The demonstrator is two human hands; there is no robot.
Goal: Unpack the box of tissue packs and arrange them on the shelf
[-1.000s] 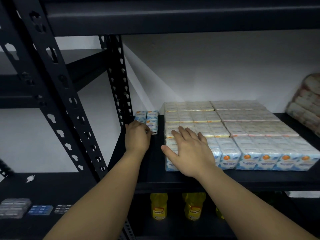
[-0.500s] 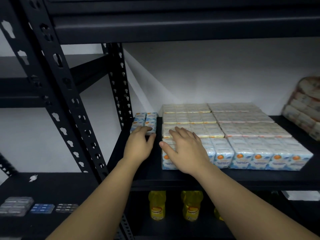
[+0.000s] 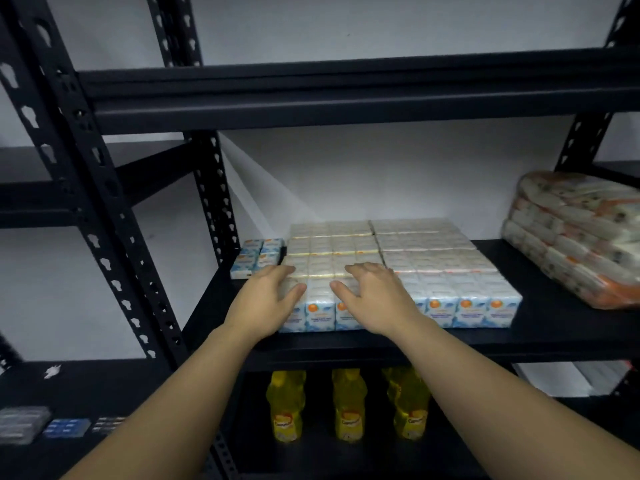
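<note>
Tissue packs lie in a tight block on the middle shelf, running from its front edge back to the wall, with the front row showing blue-and-white faces with orange dots. Your left hand wraps the block's front left corner, fingers curled over the top and thumb against the front face, so it grasps the corner packs. Your right hand rests on top of the front row just beside it, fingers bent over the packs and thumb reaching toward the left hand; whether it truly grips or only presses, you cannot tell from here. A small separate cluster of packs stands at the shelf's left edge, near the rear upright, just beside the big block. At the right end of the same shelf a large wrapped bundle in orange and white leans toward the wall. On the shelf below, three yellow bottles stand in a row under your forearms. Lower left, a neighbouring shelf carries a few small flat packets.
</note>
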